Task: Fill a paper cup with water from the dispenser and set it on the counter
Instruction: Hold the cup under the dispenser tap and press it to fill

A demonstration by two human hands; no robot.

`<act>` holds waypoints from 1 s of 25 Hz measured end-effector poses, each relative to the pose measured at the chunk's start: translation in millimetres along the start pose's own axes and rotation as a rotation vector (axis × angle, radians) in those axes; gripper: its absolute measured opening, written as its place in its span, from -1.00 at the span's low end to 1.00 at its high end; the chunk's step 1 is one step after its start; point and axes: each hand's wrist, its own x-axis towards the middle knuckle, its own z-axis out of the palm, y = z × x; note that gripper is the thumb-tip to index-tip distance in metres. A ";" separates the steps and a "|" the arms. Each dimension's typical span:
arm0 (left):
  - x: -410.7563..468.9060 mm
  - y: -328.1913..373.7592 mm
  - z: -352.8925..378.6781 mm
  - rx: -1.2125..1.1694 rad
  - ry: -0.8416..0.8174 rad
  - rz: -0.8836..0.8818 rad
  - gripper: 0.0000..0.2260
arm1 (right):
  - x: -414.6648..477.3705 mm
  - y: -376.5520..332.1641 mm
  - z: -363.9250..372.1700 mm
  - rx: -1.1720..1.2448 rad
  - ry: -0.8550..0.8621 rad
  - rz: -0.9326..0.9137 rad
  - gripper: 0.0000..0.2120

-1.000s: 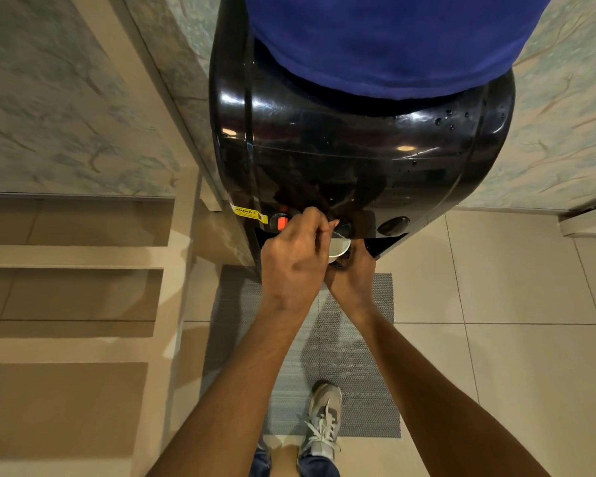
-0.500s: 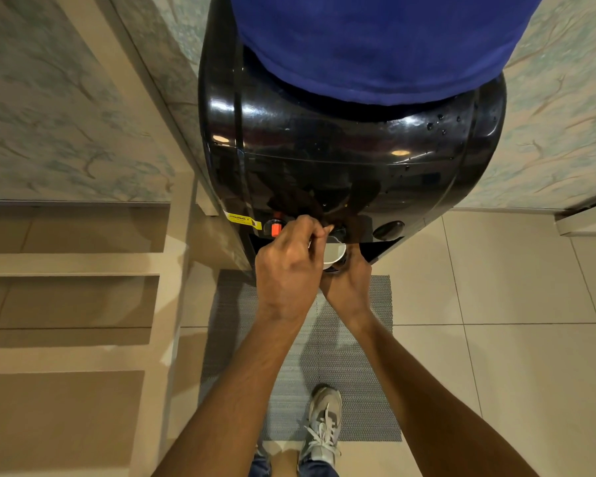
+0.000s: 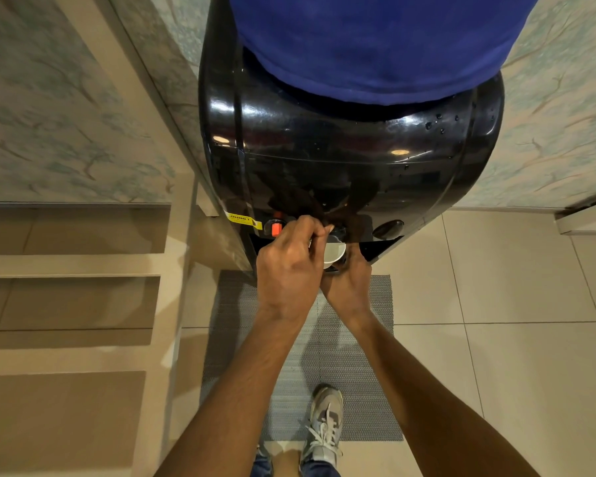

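While we look down from the head camera, our left hand (image 3: pixel 289 266) is curled with its fingertips (image 3: pixel 319 232) bunched at the dispenser's middle tap (image 3: pixel 338 231), thumb and forefinger pressed together on or just beside the tap lever; we cannot tell exactly what they pinch. Our right hand (image 3: pixel 350 280) sits lower and is partly hidden behind the left, wrapped around the paper cup (image 3: pixel 334 253) from below. The cup stands upright directly under the tap, its white rim and pale inside showing between our two hands; whether water is in it we cannot tell. The cup is held in the air at the dispenser's recess, not resting on any counter.

The dispenser (image 3: pixel 324 160) is glossy black, with a blue bottle (image 3: pixel 375 43) seated on top and a few droplets on its right shoulder. A red tap (image 3: pixel 276 228) sits just left of our left hand, beside a yellow warning sticker (image 3: pixel 243 218). A dark round button or tap (image 3: pixel 387 228) lies to the right.

Below, a grey mat (image 3: pixel 358 339) lies on the tiled floor (image 3: pixel 513 287) in front of the dispenser, and one grey sneaker (image 3: pixel 324 425) stands on its near edge. Beige shelves (image 3: pixel 69 266) run along the left, under a marbled wall (image 3: pixel 49 115).
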 end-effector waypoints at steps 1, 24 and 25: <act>0.0 -0.1 0.0 -0.004 0.000 0.004 -0.89 | 0.0 -0.3 -0.2 0.001 -0.004 -0.004 -0.46; 0.5 -4.6 1.5 -0.076 0.015 -0.008 -0.87 | 1.9 0.4 -0.4 -0.047 0.015 -0.069 -0.32; 0.7 -4.5 1.4 -0.077 0.012 -0.009 -0.87 | 1.8 0.2 -0.5 -0.050 0.011 -0.074 -0.33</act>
